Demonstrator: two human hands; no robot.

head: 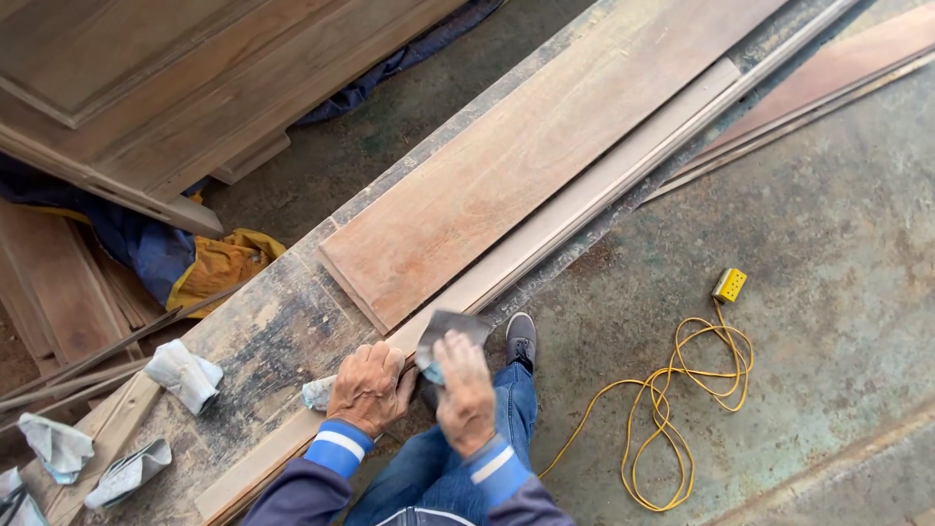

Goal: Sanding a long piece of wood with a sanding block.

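- Navy sleeves with blue-and-white cuffs sit closest to the lens, jeans and a dark shoe [521,337] just past them.
- Right hand [466,394] is closed around a grey sheet of sandpaper [450,331], pinching its near edge, with the rest fanning out past the fingertips onto the long narrow plank [545,239].
- Left hand [367,387] lies palm-down with curled fingers, pressing on that same plank right beside the right hand, holding nothing from what shows. A bit of pale rag [317,393] pokes out on its far-left side.
- Sandpaper looks thin, floppy and light, gritty enough not to slip; probably best gripped folded or flat under the fingers, since it'd crease or tear at a corner.
- It's dull dark grey, roughly square, a little curled.
- Plank looks stiff and fairly heavy, pale and smooth-ish.
- Beyond the hands a wider reddish board [506,166] lies on the scuffed workbench [263,331].
- Off to the right hand's side, a yellow extension cord [682,390] coils on the concrete floor [828,253].
- Left of the left hand, crumpled cloths [183,374].
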